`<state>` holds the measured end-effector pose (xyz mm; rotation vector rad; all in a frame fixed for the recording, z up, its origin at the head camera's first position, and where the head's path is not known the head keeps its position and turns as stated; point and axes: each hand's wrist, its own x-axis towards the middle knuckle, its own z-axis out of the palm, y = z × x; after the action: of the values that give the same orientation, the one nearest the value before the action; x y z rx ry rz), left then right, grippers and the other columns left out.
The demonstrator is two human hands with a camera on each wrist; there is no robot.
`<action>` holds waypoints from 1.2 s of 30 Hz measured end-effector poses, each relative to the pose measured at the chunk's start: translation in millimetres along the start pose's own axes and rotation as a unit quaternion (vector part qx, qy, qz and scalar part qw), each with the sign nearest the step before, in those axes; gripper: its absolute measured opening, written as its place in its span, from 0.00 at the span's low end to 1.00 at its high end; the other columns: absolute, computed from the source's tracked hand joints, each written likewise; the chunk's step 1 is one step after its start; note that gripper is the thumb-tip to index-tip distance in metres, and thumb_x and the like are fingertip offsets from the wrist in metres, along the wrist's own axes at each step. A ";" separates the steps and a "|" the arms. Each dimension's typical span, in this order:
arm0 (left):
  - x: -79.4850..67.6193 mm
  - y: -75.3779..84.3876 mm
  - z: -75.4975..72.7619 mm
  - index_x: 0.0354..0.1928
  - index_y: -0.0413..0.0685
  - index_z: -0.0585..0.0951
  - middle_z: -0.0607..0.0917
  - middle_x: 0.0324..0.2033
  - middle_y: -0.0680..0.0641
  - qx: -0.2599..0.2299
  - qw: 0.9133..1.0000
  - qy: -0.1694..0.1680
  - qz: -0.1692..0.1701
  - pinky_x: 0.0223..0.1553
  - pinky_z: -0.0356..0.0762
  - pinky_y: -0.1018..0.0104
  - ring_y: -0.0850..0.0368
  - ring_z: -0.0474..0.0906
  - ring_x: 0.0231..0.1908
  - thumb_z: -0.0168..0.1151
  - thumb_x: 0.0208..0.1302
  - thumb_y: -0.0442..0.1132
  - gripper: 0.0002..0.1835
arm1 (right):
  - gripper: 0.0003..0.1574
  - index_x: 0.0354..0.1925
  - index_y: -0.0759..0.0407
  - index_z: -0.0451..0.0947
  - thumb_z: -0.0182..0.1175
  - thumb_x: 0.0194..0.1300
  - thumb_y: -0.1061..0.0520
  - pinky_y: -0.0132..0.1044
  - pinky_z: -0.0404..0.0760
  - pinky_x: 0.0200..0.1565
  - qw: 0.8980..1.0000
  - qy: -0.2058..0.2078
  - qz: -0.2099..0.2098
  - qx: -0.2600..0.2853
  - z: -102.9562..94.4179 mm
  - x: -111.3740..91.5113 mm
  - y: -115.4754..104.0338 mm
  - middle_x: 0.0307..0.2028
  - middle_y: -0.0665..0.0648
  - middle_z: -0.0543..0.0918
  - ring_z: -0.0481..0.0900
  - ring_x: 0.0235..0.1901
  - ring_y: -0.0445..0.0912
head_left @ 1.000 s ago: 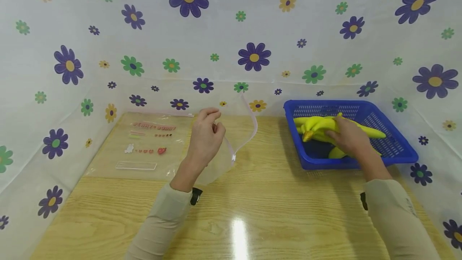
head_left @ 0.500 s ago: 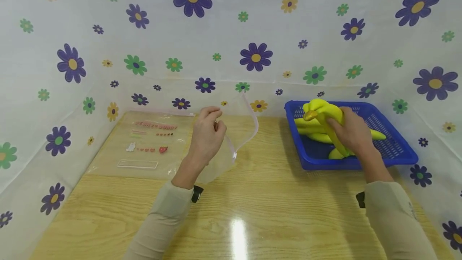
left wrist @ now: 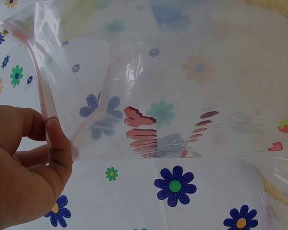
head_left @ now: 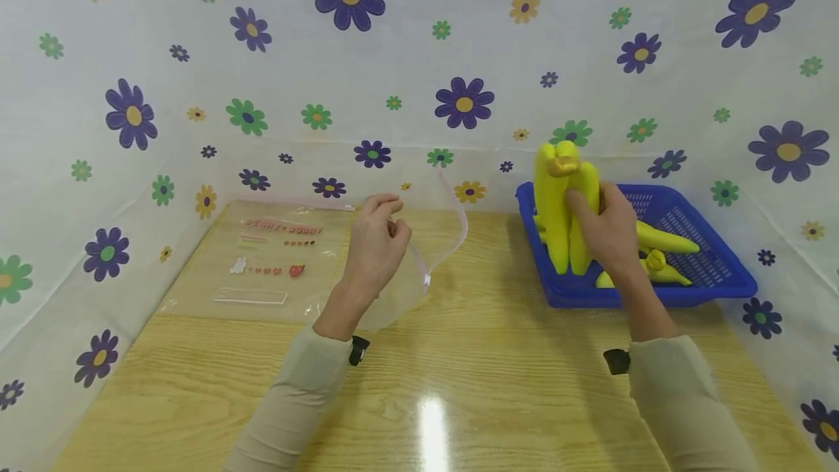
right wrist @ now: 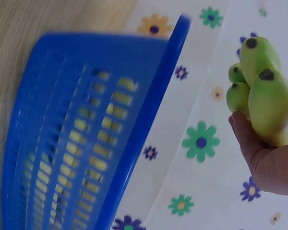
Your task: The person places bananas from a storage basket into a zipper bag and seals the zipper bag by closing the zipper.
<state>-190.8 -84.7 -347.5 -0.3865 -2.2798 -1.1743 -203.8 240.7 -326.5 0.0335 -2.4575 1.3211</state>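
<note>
My left hand [head_left: 373, 250] pinches the pink zip edge of a clear zip bag [head_left: 396, 308]. The bag's mouth gapes toward the right, with a white slider at its near corner. In the left wrist view, thumb and fingers grip the pink strip [left wrist: 48, 98]. My right hand [head_left: 609, 228] holds a bunch of bananas [head_left: 557, 210] upright, stem end up, over the left part of the blue basket [head_left: 714, 296]. Seen from the right wrist, the dark banana tips [right wrist: 266, 75] point toward the camera. More bananas [head_left: 668, 239] lie inside the basket.
A flat clear zip bag [head_left: 249, 304] with pink lettering, hearts and a strawberry print lies on the wooden table [head_left: 498, 384] at the left. Behind and beside the table hangs a white flowered sheet [head_left: 406, 57].
My right hand has lifted the banana bunch from the basket, turned it upright and moved it left. My left hand stays in place on the bag.
</note>
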 end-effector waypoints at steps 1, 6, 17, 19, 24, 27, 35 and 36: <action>0.0 0.1 0.4 0.48 0.25 0.81 0.79 0.52 0.33 0.000 1.000 0.002 0.001 0.30 0.77 0.64 0.51 0.77 0.27 0.53 0.60 0.23 0.16 | 0.35 0.58 0.68 0.69 0.52 0.73 0.38 0.30 0.81 0.32 1.000 -0.006 -0.002 0.021 3.2 -1.0 -2.4 0.46 0.66 0.79 0.81 0.35 0.47; 0.3 0.3 2.7 0.47 0.24 0.81 0.80 0.52 0.32 0.004 1.000 0.007 0.003 0.30 0.77 0.63 0.51 0.77 0.27 0.54 0.59 0.22 0.15 | 0.39 0.62 0.67 0.69 0.52 0.72 0.36 0.31 0.82 0.34 0.990 -0.076 0.031 0.114 17.3 -7.2 -16.3 0.45 0.61 0.80 0.80 0.34 0.41; 0.1 -0.5 4.6 0.48 0.24 0.82 0.81 0.53 0.28 0.031 0.999 0.015 0.016 0.25 0.69 0.68 0.57 0.68 0.19 0.54 0.59 0.23 0.16 | 0.31 0.52 0.65 0.73 0.48 0.76 0.38 0.33 0.82 0.31 0.904 -0.248 0.161 0.310 56.3 -17.0 -42.1 0.28 0.51 0.84 0.83 0.26 0.41; 0.0 -0.7 5.1 0.47 0.24 0.82 0.82 0.52 0.28 0.034 0.999 0.019 0.029 0.24 0.69 0.69 0.57 0.69 0.19 0.55 0.57 0.23 0.15 | 0.30 0.50 0.64 0.74 0.48 0.76 0.38 0.33 0.82 0.30 0.902 -0.258 0.167 0.304 63.3 -17.2 -44.7 0.28 0.51 0.84 0.83 0.25 0.42; -0.3 -2.5 8.4 0.46 0.23 0.82 0.83 0.49 0.27 0.029 0.998 0.020 0.057 0.19 0.67 0.72 0.56 0.68 0.17 0.55 0.56 0.21 0.15 | 0.29 0.49 0.65 0.75 0.47 0.77 0.39 0.33 0.81 0.29 0.901 -0.274 0.169 0.290 79.4 -14.9 -50.2 0.28 0.52 0.83 0.82 0.25 0.42; -0.9 -1.3 9.8 0.47 0.23 0.82 0.83 0.49 0.28 0.023 0.998 0.017 0.058 0.20 0.67 0.73 0.57 0.68 0.17 0.56 0.56 0.21 0.16 | 0.29 0.49 0.66 0.76 0.49 0.76 0.40 0.32 0.81 0.29 0.910 -0.268 0.170 0.265 87.5 -13.4 -52.5 0.28 0.52 0.83 0.81 0.25 0.42; -3.0 1.5 13.2 0.48 0.24 0.81 0.82 0.51 0.30 0.007 0.998 0.010 0.054 0.24 0.71 0.72 0.56 0.68 0.20 0.54 0.57 0.22 0.17 | 0.30 0.45 0.66 0.79 0.53 0.73 0.39 0.33 0.79 0.25 0.932 -0.242 0.200 0.180 103.6 -12.7 -57.6 0.25 0.52 0.81 0.79 0.22 0.42; -3.2 1.7 13.8 0.48 0.24 0.81 0.82 0.51 0.30 0.006 0.998 0.012 0.055 0.26 0.73 0.70 0.55 0.68 0.21 0.54 0.56 0.22 0.17 | 0.30 0.46 0.66 0.79 0.53 0.73 0.39 0.33 0.79 0.25 0.932 -0.240 0.204 0.176 104.6 -12.7 -57.7 0.25 0.52 0.81 0.79 0.22 0.42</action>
<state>-192.0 -72.5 -354.8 -0.4851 -2.2149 -1.1045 -211.8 121.2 -336.8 -0.0804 -2.6703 2.1487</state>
